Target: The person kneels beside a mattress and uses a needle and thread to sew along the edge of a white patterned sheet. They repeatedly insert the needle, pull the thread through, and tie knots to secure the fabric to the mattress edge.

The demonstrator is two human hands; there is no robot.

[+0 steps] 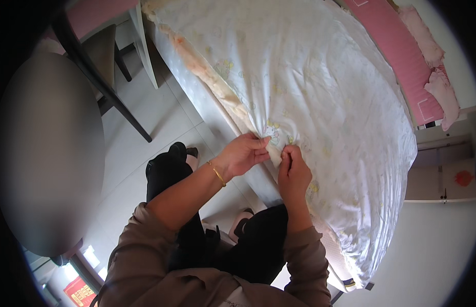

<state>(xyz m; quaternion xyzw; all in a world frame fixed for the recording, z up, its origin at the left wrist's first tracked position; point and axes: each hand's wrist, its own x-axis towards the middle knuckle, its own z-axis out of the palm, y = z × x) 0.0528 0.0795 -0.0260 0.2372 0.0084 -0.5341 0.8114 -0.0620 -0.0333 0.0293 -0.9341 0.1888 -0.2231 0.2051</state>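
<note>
At the side of the bed nearest the person, both bare hands are engaged on the hem of a white sheet (330,102) with a small yellow and green print. The sheet lies over the bed, covering most of its top. Left hand (240,155): thumb and forefinger closed on the hem, the remaining fingers bent beneath. Right hand (296,171): thumb and forefinger pinching the same hem just beside the left, other fingers curled toward the palm. A short cream strip of edge (274,153) shows between the two grips. Creases in the sheet run outward from the left hand's grip; dense folds are noted along the bed's right side.

Further up the near side, a peach and cream layer (197,66) is exposed beyond the sheet's border. A gold bracelet (216,173) is worn on the left wrist; both sleeves are brown. The person's black trousers (171,176) and dark shoes (242,225) are seen below, over a pale tiled floor (130,110).

Surroundings: a dark-framed chair (109,61) to the upper left; a pink panel (389,56) beyond the bed, with pale pink ruffled fabric (422,36) against it.
</note>
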